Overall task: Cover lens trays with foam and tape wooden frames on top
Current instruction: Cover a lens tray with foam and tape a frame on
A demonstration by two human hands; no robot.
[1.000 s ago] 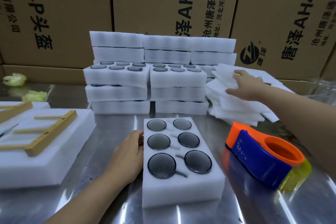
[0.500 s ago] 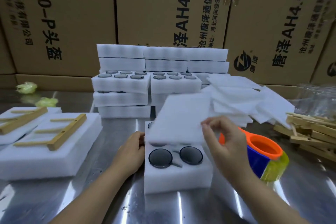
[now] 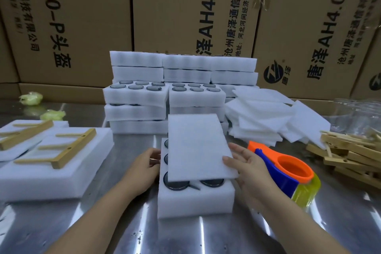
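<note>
Brown cardboard boxes (image 3: pixel 185 16) with black print wall off the back, and a shiny steel table (image 3: pixel 127 144) runs in front. Far left, a white foam block (image 3: pixel 41 179) lies with a pale wooden frame (image 3: pixel 68 150) flat on top. Moving in, the left hand (image 3: pixel 142 169) sits against the left wall of the white foam lens tray (image 3: pixel 195 202), fingers lightly bent, touching it but gripping nothing. That tray lies front and centre, with dark round lenses peeking out at its left and near edges. Over it, tilted, is the thin white foam sheet (image 3: pixel 195 146), hiding most of the lenses. The right hand (image 3: pixel 249 167) pinches its near right corner. Behind are stacked lens trays (image 3: pixel 165 97), and right of them a loose pile of white foam sheets (image 3: pixel 263 117). Just beside the right hand is an orange and blue tape dispenser (image 3: pixel 288 173). Far right is a heap of wooden frames (image 3: pixel 350 154).
</note>
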